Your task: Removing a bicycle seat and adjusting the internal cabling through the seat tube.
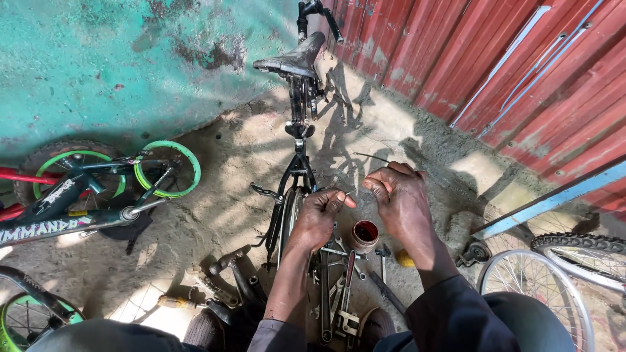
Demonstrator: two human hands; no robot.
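A black bicycle stands upright before me, its worn saddle pointing away. My left hand is closed just above the rear wheel, pinching something small and thin. My right hand is closed on a thin wire or cable that sticks out toward the back. The two hands are close together, almost touching. Below them on the ground sits a small open tin with dark red contents.
Spanners and other tools lie on the dirt between my knees. A small green-wheeled bicycle lies at the left. Loose wheels and a blue bar are at the right. A red corrugated wall and a teal wall enclose the space.
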